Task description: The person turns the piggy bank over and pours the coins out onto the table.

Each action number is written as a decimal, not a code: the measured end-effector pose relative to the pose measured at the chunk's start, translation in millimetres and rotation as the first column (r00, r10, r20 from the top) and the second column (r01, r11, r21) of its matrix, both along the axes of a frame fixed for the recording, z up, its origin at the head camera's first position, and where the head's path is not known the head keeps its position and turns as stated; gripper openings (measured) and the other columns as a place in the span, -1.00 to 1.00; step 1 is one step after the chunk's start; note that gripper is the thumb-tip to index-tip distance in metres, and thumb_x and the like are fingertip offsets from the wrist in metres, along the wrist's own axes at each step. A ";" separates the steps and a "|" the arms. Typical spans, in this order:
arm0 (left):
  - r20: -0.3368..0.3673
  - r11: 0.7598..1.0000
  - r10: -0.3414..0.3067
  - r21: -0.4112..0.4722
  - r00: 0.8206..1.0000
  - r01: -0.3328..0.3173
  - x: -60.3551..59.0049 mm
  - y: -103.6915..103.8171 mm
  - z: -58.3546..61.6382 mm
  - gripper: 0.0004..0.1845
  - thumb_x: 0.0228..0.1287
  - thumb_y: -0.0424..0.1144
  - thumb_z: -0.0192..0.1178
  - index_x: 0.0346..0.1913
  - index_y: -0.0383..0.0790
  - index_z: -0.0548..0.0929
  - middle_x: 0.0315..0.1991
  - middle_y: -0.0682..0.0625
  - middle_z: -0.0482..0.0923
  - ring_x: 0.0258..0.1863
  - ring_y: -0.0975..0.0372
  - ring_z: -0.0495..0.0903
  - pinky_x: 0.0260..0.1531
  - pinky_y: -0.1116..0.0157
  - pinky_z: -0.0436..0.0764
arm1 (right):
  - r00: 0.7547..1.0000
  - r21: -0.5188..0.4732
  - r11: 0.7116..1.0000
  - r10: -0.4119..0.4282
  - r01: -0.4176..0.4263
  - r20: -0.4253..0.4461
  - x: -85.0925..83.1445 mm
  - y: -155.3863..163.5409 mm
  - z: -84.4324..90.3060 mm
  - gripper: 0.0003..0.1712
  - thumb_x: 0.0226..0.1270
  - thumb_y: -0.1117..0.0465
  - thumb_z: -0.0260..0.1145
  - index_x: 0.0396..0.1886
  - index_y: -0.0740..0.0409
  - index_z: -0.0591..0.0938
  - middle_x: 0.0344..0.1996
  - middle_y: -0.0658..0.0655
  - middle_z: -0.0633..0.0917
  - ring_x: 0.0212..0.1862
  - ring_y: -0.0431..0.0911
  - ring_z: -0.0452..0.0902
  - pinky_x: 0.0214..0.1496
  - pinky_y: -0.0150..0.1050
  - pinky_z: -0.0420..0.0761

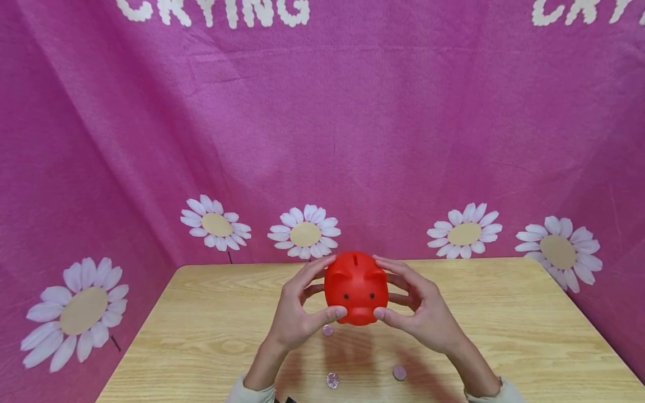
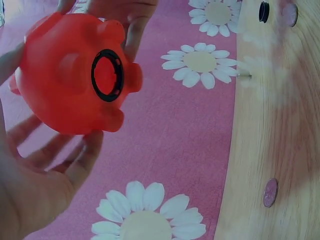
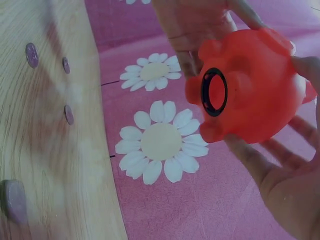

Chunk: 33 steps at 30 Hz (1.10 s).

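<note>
Hands cradle a round red plastic piggy bank (image 1: 356,286) above the wooden desk (image 1: 504,330), left hand (image 1: 297,313) and right hand (image 1: 423,313) curling round its sides. Its belly hole (image 2: 107,75) looks unplugged; 3 coins (image 1: 332,380) lie near the desk's front edge, apparently already emptied. Pink daisy-printed cloth (image 1: 353,140) surrounds everything.

Table: the light wooden table (image 1: 504,336) with visible grain sits in front of me, against the pink daisy-print cloth.
Coins: three small round silvery coins lie flat on it, one (image 1: 328,330) nearer the middle, two (image 1: 332,380) (image 1: 399,373) closer to me.
Plug: a small black round plug (image 2: 264,11) rests beside a coin.
</note>
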<state>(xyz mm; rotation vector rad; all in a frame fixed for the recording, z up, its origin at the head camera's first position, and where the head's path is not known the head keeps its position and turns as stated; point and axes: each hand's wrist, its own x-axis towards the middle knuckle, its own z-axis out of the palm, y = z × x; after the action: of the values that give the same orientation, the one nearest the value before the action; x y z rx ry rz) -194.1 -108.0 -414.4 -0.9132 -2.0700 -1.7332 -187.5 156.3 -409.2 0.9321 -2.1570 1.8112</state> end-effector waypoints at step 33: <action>0.155 1.000 0.002 -0.018 0.988 0.001 3.6 3.3 3.0 -0.21 0.20 -0.28 0.57 0.51 -0.11 0.54 0.42 -0.11 0.59 0.30 0.03 0.65 0.18 0.23 0.79 | 0.987 -0.012 0.999 0.049 -0.048 0.151 0.6 3.8 3.1 -0.19 0.29 0.46 0.52 0.52 0.14 0.48 0.51 0.17 0.49 0.39 -0.09 0.63 0.18 -0.20 0.81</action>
<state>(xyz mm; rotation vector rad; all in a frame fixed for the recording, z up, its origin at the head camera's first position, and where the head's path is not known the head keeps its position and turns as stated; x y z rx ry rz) -190.6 -104.7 -411.4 -0.8060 -2.1841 -1.8418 -186.9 160.1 -406.1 0.8791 -2.2306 1.9727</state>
